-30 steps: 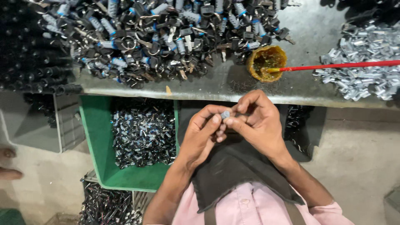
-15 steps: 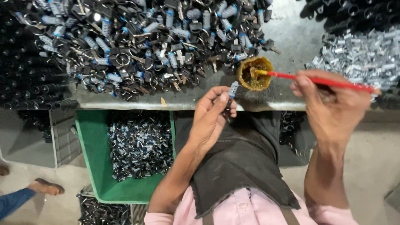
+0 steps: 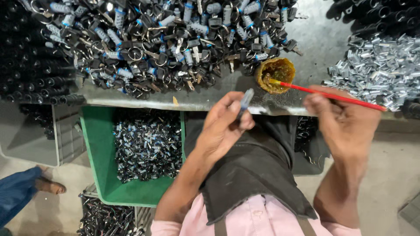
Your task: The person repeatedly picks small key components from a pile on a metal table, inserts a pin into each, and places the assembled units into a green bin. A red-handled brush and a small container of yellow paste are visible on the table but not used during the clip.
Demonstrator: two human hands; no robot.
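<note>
My left hand [image 3: 225,126] holds a small grey cylinder part [image 3: 246,99] upright between thumb and fingers, just below the metal table's front edge [image 3: 144,104]. My right hand [image 3: 345,122] grips a thin red brush [image 3: 332,96], and its tip sits in a small round pot of amber grease [image 3: 274,75] on the table. The two hands are apart, with the pot above and between them.
A big heap of keys and lock parts [image 3: 153,39] covers the table. Silver metal clips [image 3: 380,70] lie at the right, black tubes [image 3: 30,65] at the left. A green crate [image 3: 94,148] of parts stands below. Another person's sandalled foot [image 3: 46,183] is at lower left.
My hands, joined at the small part a second ago, have separated. My right hand took the red brush and dipped it into the grease pot; my left hand keeps the part.
</note>
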